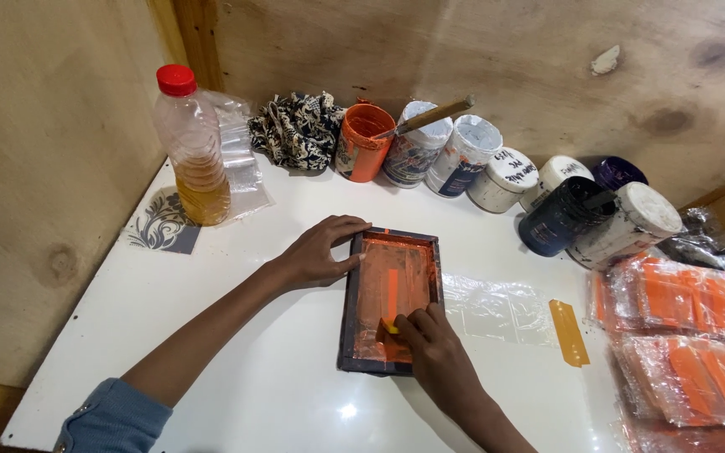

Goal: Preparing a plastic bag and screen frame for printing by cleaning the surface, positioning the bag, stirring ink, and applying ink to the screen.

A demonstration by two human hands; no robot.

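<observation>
A glossy white tabletop (pixel 279 394) set into a plywood corner carries the work. Along its right edge lie stacked clear packets of orange pieces (pixel 685 335). Along the back edge stands a row of paint-stained plastic jars (pixel 497 172), an open orange-smeared one (pixel 362 141) among them holding a wooden-handled stick (pixel 430 116); a patterned black-and-white cloth (pixel 297 130) is bunched just beside it. At the back left corner stands a clear plastic bottle with a red cap, part full of amber liquid (pixel 193 147).

Near the middle of the tabletop lies a small dark-framed rectangular printing screen coated in orange ink (pixel 389 298). A clear plastic sleeve (pixel 497 309) lies flat, touching the frame's right side, with a flat yellow plastic strip (pixel 569 332) just beyond it.

The left hand (pixel 316 250) rests on the frame's upper left corner, fingers curled and lightly spread over the rim. The right hand (pixel 434 352) is at the screen's lower part, fingertips pressed together, pinching a small yellow-orange scraper (pixel 391 323) against the inked mesh.
</observation>
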